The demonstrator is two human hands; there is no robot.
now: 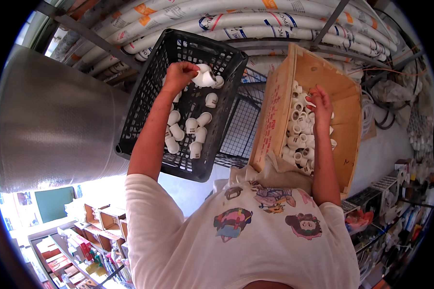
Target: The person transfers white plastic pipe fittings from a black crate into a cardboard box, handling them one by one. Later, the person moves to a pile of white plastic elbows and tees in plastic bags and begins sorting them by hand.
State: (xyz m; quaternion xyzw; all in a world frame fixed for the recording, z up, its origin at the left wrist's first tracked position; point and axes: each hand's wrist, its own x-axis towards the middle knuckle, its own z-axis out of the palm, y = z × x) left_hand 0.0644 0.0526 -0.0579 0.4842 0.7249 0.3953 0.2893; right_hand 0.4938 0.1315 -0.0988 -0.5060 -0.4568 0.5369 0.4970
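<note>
My left hand [181, 77] pinches white plastic elbow pipe fittings [204, 76] above the far part of a black plastic crate [226, 108]. Several more white elbows [191, 125] lie loose on the crate's slotted bottom, mostly towards its near end. Over to the right, my right hand [320, 104] is above a tall-sided brown box [325, 70] with a heap of white pipe fittings [299, 124] inside. Its fingers are loosely bent and apart, with nothing plainly held. My right forearm hides part of the heap.
Long white PVC pipes [253, 25] lie on a metal rack behind both containers. A wire-mesh basket [235, 126] sits between crate and box. A big roll of bubble wrap [58, 123] stands at left. Shelves of goods [379, 202] line the right; small boxes [110, 218] are lower left.
</note>
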